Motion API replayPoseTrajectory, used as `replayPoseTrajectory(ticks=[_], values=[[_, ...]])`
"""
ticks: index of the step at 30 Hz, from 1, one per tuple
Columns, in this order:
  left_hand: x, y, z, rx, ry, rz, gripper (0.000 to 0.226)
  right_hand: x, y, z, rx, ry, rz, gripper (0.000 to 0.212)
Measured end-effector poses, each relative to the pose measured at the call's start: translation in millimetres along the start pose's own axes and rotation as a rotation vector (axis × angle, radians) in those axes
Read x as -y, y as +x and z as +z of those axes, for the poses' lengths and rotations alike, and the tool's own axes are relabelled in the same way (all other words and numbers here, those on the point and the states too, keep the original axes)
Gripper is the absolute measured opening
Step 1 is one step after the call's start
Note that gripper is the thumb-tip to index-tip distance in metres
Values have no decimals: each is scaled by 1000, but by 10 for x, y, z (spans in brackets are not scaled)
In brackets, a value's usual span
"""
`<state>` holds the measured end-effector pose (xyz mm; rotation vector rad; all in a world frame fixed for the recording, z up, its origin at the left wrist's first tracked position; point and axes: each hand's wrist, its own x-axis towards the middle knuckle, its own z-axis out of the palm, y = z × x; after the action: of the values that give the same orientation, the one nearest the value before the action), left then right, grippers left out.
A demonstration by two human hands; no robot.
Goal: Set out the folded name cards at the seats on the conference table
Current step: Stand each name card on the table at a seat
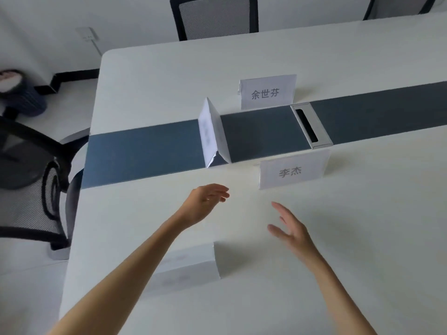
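Several folded white name cards stand on the white conference table (145, 76). One card (267, 91) stands beyond the dark centre strip. A second card (291, 171) stands just in front of the strip. A third card (212, 135) stands endwise on the strip, facing the table's left end. A fourth card (188, 264) lies near me, partly hidden under my left forearm. My left hand (205, 205) hovers open above the table, holding nothing. My right hand (291, 229) hovers open to its right, below the second card, also holding nothing.
A dark blue-grey strip (145, 153) runs across the table's middle, with a silver cable box (312, 125) set in it. Black mesh chairs stand at the left end (31, 189) and along the far side (215, 16). The table's left edge lies close to the chair.
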<state>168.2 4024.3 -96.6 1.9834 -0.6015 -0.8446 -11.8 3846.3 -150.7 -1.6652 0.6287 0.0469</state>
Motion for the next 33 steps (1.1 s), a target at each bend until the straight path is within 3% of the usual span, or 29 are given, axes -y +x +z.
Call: replayPoseTrajectory(ticks=[2, 4, 10, 13, 16, 20, 24, 29, 33], values=[[152, -336, -230, -92, -32, -21, 33, -77, -196, 325, 244, -188, -17, 93], [307, -703, -401, -197, -120, -54, 32, -120, -306, 618, 370, -313, -31, 104], [718, -1815, -522, -447, -404, -195, 30, -108, -304, 1180, 339, -362, -55, 115], [909, -2302, -413, -525, -513, -255, 28, -180, -301, 1365, 294, -379, -90, 103], [1112, -2709, -271, -582, -580, -327, 27, -281, -385, 1503, 146, -345, -122, 73], [1311, -3053, -123, -630, -660, -397, 27, -412, -639, 1672, 65, -289, -86, 73], [1340, -3139, -99, -645, -659, -392, 27, -418, -929, 1826, 29, -278, -61, 60], [1274, -3137, -185, -641, -633, -341, 27, -279, -1233, 2029, 3, 154, 70, 45], [1346, -3157, -265, -537, -575, -306, 28, -242, -1471, 2235, -28, 415, 132, 39]])
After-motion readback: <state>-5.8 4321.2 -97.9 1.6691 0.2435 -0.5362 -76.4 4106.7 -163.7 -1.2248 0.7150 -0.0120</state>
